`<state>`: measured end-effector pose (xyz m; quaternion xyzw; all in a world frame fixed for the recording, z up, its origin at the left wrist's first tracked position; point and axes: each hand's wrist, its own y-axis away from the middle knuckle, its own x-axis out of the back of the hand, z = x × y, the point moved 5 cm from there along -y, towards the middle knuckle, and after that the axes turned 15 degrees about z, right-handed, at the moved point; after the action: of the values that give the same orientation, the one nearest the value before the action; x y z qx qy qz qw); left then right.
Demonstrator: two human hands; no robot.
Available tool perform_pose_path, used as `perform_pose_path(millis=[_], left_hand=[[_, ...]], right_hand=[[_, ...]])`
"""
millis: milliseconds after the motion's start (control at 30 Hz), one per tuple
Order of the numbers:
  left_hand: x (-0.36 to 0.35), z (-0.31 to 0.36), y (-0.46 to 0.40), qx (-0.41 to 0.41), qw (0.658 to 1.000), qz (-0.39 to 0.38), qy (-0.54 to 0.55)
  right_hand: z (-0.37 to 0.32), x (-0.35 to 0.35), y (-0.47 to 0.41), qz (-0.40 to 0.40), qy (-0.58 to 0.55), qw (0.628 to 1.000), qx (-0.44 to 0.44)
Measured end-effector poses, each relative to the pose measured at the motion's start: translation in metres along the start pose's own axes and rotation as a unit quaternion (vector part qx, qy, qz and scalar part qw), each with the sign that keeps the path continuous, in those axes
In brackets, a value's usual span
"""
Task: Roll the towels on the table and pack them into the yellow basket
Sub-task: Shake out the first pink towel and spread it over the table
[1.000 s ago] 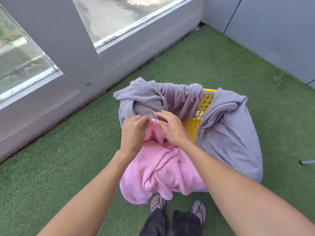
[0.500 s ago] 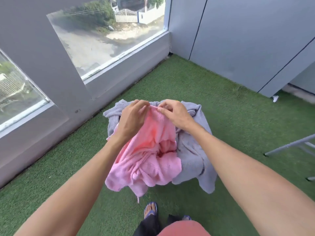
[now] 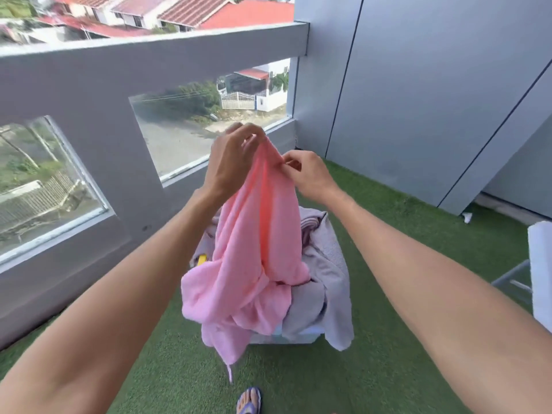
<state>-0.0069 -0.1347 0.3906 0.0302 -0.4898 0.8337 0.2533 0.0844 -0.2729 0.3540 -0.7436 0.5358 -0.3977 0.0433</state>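
Pink towel [image 3: 254,264] now lifted clear, hanging above the yellow basket [image 3: 202,259].

Pinched at its top edge by left hand [image 3: 231,162] and right hand [image 3: 310,177], close together; half a second ago lower, bunched against the grey towels [image 3: 325,282] draped over the basket on the green turf [image 3: 388,294]. Judged: still unpacking, nothing rolled yet, table barely in view at right.

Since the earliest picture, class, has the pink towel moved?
Yes. The pink towel has gone up: both hands lifted it out of the yellow basket, above the grey towels.
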Motion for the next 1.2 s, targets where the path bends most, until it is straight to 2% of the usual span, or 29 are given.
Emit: perform_pose_path(millis=[133,267,633,900,1067,1200], left_hand=[[0.006,0.046,0.0,-0.04,0.999,0.005,0.012],[0.003,0.089,-0.015,-0.043,0.998,0.023,0.028],[-0.055,0.204,-0.048,0.043,0.987,-0.016,0.153],[-0.101,0.317,-0.041,-0.003,0.962,-0.093,0.256],[-0.138,0.369,-0.009,0.004,0.941,-0.147,0.305],[-0.171,0.399,0.023,-0.012,0.918,-0.232,0.322]], right_hand=[[-0.006,0.047,0.017,0.047,-0.032,0.998,-0.01],[-0.024,0.111,0.016,0.109,-0.024,0.994,0.002],[-0.061,0.291,0.018,0.199,0.066,0.977,0.035],[-0.063,0.415,0.066,0.282,0.126,0.951,0.017],[-0.045,0.466,0.109,0.318,0.166,0.933,-0.019],[-0.024,0.491,0.146,0.332,0.169,0.926,-0.052]])
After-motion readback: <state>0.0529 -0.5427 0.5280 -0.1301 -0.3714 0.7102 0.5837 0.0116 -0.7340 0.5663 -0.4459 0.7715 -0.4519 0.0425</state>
